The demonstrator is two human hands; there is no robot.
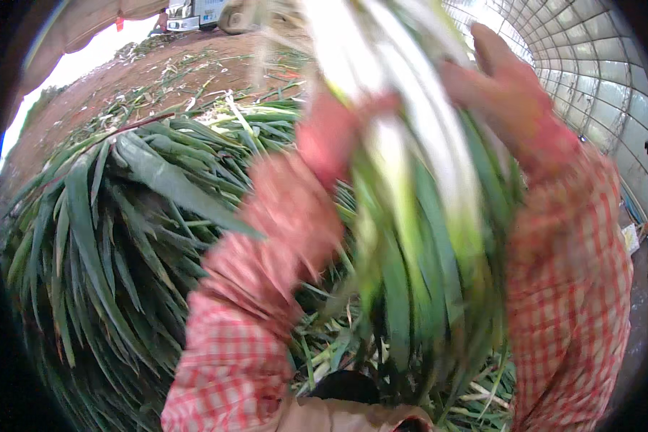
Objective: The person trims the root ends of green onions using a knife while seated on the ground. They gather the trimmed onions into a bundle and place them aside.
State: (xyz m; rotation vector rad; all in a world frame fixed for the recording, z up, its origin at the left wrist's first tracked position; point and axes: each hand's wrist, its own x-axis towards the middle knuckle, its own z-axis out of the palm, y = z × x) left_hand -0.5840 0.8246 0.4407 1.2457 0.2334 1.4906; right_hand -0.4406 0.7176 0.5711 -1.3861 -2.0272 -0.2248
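A thick bunch of large green onions [426,178], likely leeks or Welsh onions, hangs before me with white stems up and green leaves down. My left hand [351,124], in a reddish glove, is wrapped around the white stems from the left. My right hand [505,102], in a stained glove, is at the bunch's right side with its thumb raised apart from the fingers. Its fingertips meet the edge of the stems, though blur hides whether they press on them. The bunch's upper ends run out of view at the top.
A big heap of green onions [156,178] fills the left, leaves drooping toward me. Loose leaves and trimmings [329,351] lie below the bunch. Bare soil [205,70] with scraps stretches behind, toward a parked truck [194,15]. A curved, framed greenhouse wall [588,70] rises at right.
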